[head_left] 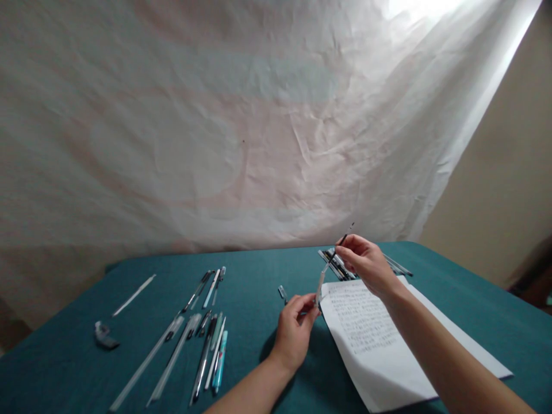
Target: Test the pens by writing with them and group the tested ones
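Observation:
My left hand [294, 332] pinches a clear pen barrel [320, 286], which stands nearly upright above the table. Between the thumb and fingertips of my right hand [366, 261] is a thin pen refill [346, 234] with dark ink, slanting with its tip up and to the right. The refill's lower end meets the top of the barrel; whether it sits inside is too small to tell. A small pen cap [282, 292] lies just left of the barrel. Below my right hand is a sheet of paper [366, 351] with handwritten lines.
Several pens and pen parts [209, 356] lie left of centre on the green tablecloth [254, 276]. Farther left are a white stick [134, 295] and a grey tape dispenser [104, 335]. More pens [338, 267] lie behind the paper. A pale sheet [215, 126] hangs behind the table.

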A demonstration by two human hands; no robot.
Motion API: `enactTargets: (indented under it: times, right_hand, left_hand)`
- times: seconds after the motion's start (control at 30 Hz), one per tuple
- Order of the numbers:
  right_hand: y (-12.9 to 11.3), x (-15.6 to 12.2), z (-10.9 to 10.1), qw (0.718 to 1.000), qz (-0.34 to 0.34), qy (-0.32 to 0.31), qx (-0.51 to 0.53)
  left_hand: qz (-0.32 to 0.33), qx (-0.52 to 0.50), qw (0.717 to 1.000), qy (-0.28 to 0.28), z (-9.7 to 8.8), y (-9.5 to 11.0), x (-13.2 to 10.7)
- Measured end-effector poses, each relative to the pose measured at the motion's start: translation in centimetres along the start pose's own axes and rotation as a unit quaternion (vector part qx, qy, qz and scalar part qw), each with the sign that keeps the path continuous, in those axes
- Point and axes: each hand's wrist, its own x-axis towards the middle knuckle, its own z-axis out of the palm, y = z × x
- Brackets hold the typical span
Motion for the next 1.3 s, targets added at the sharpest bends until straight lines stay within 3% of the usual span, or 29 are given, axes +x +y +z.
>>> enactTargets:
  times: [0.2,0.33,0.5,0.57,0.7,0.9,1.07,1.3]
  right_hand:
    - [-0.4,-0.1,0.0,0.999,0.008,-0.034,-0.03]
    - [-0.3,-0.2,0.1,0.996,-0.022,-0.057,-0.069]
    - [-0.1,-0.6,0.4,0.977,-0.031,-0.151,-0.15]
    - [0.2,-0.7,0.6,0.966,-0.012,-0.179,-0.184]
    - [2.0,-0.8,1.5,0.955,-0.013,-0.178,-0.237]
    - [6.9,-2.3,4.9,0.893,-0.123,-0.212,-0.377]
    - [8.4,-3.9,7.0,0.854,-0.157,-0.236,-0.437]
    - [9.2,-4.3,7.5,0.814,-0.172,-0.258,-0.492]
  left_hand:
    - [0.01,0.02,1.0,-0.022,-0.1,0.3,-0.1]
    - [0.01,0.019,1.0,-0.017,-0.1,0.4,-0.1]
    - [-0.001,-0.017,1.0,-0.001,0.1,0.2,-0.1]
    - [-0.01,-0.046,0.999,0.027,0.2,0.0,-0.1]
    - [0.002,-0.057,0.987,0.152,-0.1,-0.7,0.1]
    - [-0.016,-0.022,0.96,0.277,-1.2,-2.1,1.0]
    - [-0.047,-0.016,0.951,0.305,-1.6,-3.0,1.2]
    - [-0.056,-0.022,0.954,0.294,-1.6,-3.4,1.2]
